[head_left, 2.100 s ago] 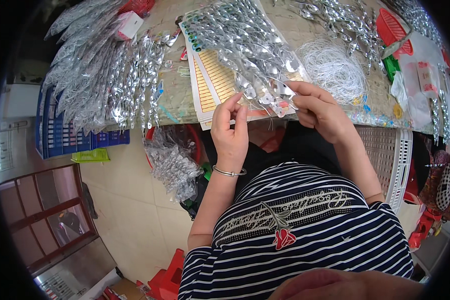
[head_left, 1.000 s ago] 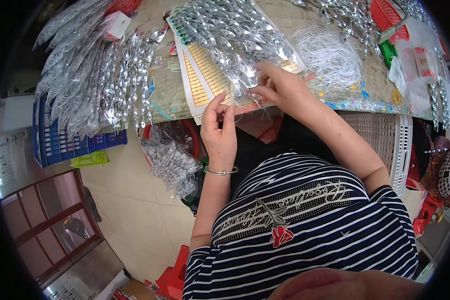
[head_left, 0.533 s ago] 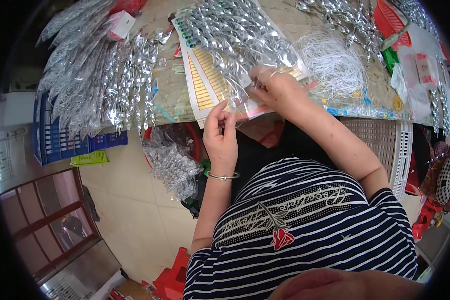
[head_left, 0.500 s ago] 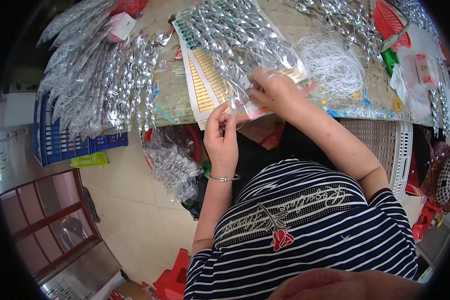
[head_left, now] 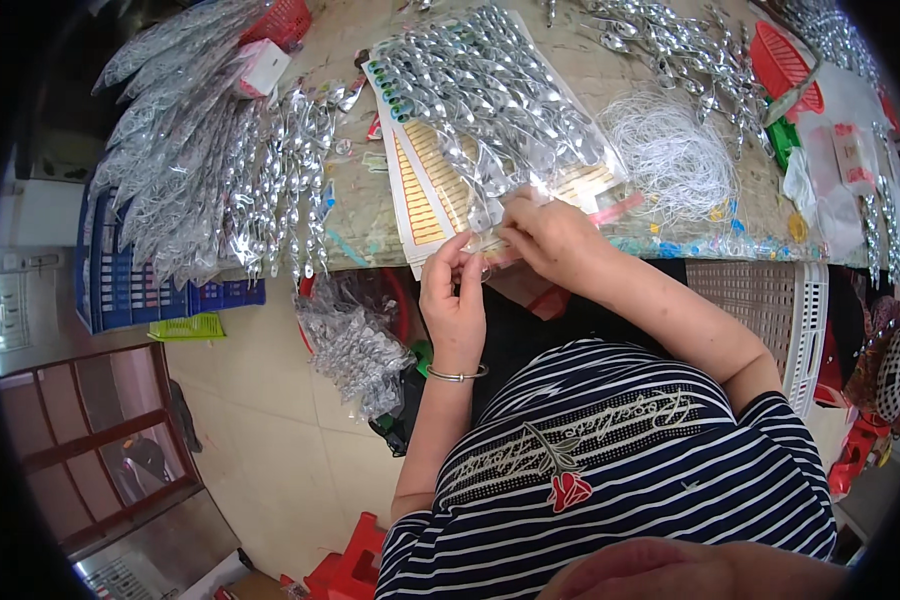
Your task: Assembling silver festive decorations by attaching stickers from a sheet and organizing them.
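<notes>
At the table's near edge both hands work close together at the near end of a strand of shiny silver twisted pieces. My left hand (head_left: 454,308), with a bangle at the wrist, pinches a thin pale cord (head_left: 486,268) with thumb and forefinger. My right hand (head_left: 555,240) is closed just to the right, its fingertips at the strand's end; what they grip is too small to make out. Beyond them a pile of silver strands (head_left: 490,90), with green and blue round ends at the left, lies on printed sheets (head_left: 415,200) with yellow-and-red strips.
A tangle of white cord (head_left: 665,150) lies right of the sheets. Plastic-sleeved silver strands (head_left: 170,170) are heaped at the left, over a blue crate (head_left: 100,270). Red baskets (head_left: 785,70) stand at the back. A white perforated basket (head_left: 760,310) is below the table's right side.
My right hand has come down and toward my left hand, so the fingertips are closer together. The whole view has shifted slightly.
</notes>
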### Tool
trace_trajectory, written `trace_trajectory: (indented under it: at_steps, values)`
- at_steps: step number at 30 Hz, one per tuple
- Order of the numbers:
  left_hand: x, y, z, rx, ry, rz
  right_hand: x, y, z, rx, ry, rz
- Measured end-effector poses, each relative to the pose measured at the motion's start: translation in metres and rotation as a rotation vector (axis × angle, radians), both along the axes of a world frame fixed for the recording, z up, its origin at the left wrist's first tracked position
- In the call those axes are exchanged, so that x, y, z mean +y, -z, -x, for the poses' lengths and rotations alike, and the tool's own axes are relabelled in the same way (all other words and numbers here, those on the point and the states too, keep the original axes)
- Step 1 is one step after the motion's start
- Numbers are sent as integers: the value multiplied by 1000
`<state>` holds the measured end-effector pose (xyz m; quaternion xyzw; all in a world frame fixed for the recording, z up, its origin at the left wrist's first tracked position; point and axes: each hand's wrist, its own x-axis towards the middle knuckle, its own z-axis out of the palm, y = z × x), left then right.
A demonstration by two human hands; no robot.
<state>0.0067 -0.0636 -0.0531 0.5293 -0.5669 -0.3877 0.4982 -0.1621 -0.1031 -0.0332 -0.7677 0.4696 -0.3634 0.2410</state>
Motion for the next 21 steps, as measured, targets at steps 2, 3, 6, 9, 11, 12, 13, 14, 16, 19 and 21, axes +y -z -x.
trace_trajectory:
  at_steps: [2, 3, 6, 9, 11, 12, 13, 14, 16, 19, 21]
  values:
    - [0, -1, 0, 26, -21, 7, 4, -11, 6, -34, 32, -79]
    - [1, -1, 1, 33, -14, -9, 5, -16, 6, -33, 30, -82]
    - [0, -2, 4, 45, -5, -5, -3, -22, 6, -39, 106, 87]
    - [-2, -6, 2, 30, 25, 31, -9, -29, 3, -68, 80, 80]
    - [-2, -13, 4, 12, 51, 45, -16, -34, 2, -87, 78, 119]
    - [-3, -19, 6, 44, 52, 30, -20, -36, 0, -107, 73, 162]
    - [-3, -22, 8, 75, 54, 15, -23, -38, -3, -108, 72, 164]
    - [-4, -20, 8, 75, 53, 18, -26, -39, -7, -4, 102, 202]
    - [-4, -14, 9, 65, 43, 34, -33, -37, -10, 103, 133, 245]
    - [-6, -11, 12, 17, 31, 104, -50, -18, -15, 251, 97, 333]
    - [-6, -10, 12, 19, 37, 108, -60, -13, -20, 460, 204, 313]
